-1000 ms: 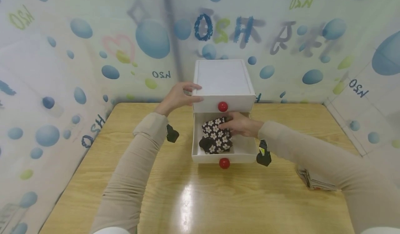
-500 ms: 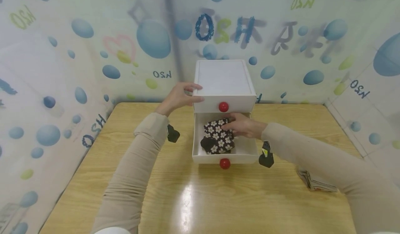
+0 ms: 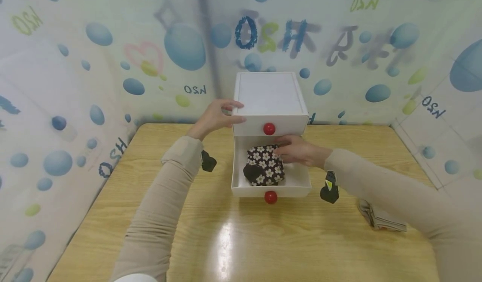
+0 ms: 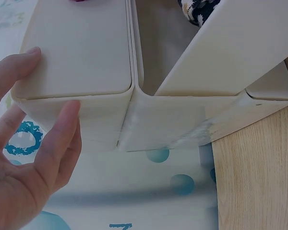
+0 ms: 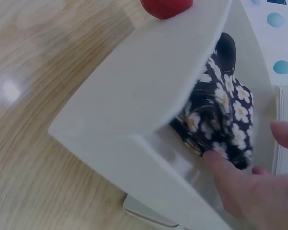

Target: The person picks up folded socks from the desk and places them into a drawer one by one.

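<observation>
A white drawer cabinet (image 3: 265,93) with red knobs stands against the wall. Its lower drawer (image 3: 295,175) is pulled out. In the drawer lies a folded flower-print sock (image 3: 267,160), black with white blossoms and a plain black end. My left hand (image 3: 216,115) holds the cabinet's upper left front corner, thumb on the front face; in the left wrist view its fingertips (image 4: 73,106) touch the side. My right hand (image 3: 301,151) reaches into the drawer from the right. In the right wrist view a fingertip (image 5: 212,157) is at the sock's edge, the fingers extended rather than closed round it.
Under the right forearm, a folded taupe cloth (image 3: 380,217) lies on the wooden table (image 3: 211,232). Walls with a bubble print rise behind and at both sides. The open drawer's front (image 5: 115,86) juts out over the table.
My right hand has moved a little to the right, off the top of the sock to its side. The sock has shifted slightly right. My left hand stays in place.
</observation>
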Available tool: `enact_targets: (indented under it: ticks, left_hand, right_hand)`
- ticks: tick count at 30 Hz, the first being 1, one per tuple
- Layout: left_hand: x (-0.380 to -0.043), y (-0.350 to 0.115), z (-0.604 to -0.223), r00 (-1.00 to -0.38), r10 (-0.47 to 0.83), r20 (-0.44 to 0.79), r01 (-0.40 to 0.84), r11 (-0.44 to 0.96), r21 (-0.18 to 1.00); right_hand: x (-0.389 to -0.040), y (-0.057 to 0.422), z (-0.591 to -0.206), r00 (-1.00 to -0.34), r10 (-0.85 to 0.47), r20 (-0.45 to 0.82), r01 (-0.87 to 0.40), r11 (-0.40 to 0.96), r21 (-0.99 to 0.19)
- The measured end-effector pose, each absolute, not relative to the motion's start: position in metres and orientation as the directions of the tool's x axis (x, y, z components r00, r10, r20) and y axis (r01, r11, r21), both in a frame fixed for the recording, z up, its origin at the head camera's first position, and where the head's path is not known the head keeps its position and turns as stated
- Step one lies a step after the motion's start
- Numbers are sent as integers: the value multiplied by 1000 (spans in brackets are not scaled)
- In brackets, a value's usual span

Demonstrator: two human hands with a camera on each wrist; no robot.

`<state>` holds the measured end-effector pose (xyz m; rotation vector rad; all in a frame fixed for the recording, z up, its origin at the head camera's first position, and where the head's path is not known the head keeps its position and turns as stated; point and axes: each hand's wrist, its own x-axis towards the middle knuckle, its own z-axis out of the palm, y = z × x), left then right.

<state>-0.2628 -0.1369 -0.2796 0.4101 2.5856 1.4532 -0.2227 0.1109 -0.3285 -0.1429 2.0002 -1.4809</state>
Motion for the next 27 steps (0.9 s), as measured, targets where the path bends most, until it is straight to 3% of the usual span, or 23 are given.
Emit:
enact_targets:
  ticks: [11,17,27]
  left_hand:
    - [-263,-137,-281,-953,303,-2,154,493,856]
    - [-263,-137,-281,-954,301,-1,155,492,857]
    - [-263,-137,-281,-953,302,14,169,494,853]
  right_hand:
    - [-219,122,-327,-765,-503,-402,236,362,-902]
    - [-213,125,-323,-794,-493,-356,203,338,-919]
    - [-194,128,-319,-830,-506,-234,22,389,-921]
